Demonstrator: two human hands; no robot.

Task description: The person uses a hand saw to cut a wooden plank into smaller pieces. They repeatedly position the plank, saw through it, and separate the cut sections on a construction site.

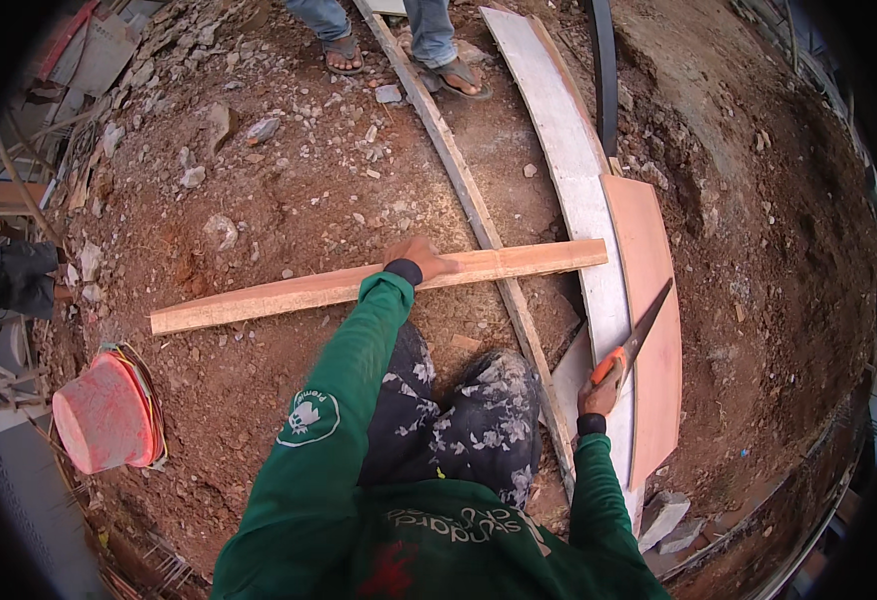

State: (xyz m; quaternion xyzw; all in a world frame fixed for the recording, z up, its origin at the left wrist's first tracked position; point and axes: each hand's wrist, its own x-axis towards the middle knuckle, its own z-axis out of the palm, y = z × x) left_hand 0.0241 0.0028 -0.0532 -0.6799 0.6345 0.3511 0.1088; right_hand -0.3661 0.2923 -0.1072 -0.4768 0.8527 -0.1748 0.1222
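Head view: left hand [417, 257] grasping a plank [329, 287], no cut visible in it; right hand [599, 392] gripping a saw [647, 326] beyond the plank's right end, blade not touching it.

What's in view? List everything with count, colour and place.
Wooden board: 1, light brown, across long strip
Long strip: 1, greyish brown, beneath board
Pale panel: 1, whitish, right of strip
Reddish panel: 1, pinkish brown, overlapping pale panel
Dark bar: 1, near-black, upper right
Saw: 1, orange handle, grey blade, in right hand
Bucket: 1, pinkish red, tipped, lower left
Cords: several, mostly yellowish, bucket rim
Stones: many, greyish, scattered
Soil: one stretch, reddish brown, throughout
Scrap wood: uncountable, mixed, left edge
Co-worker's legs: 2, blue jeans, top
Sandals: 2, dark, co-worker's feet
Trousers: 1 pair, dark, white-patterned, lower centre
Sleeves: 2, green, lower centre
Left hand: 1, dark wristband, on board
Right hand: 1, dark wristband, on saw handle
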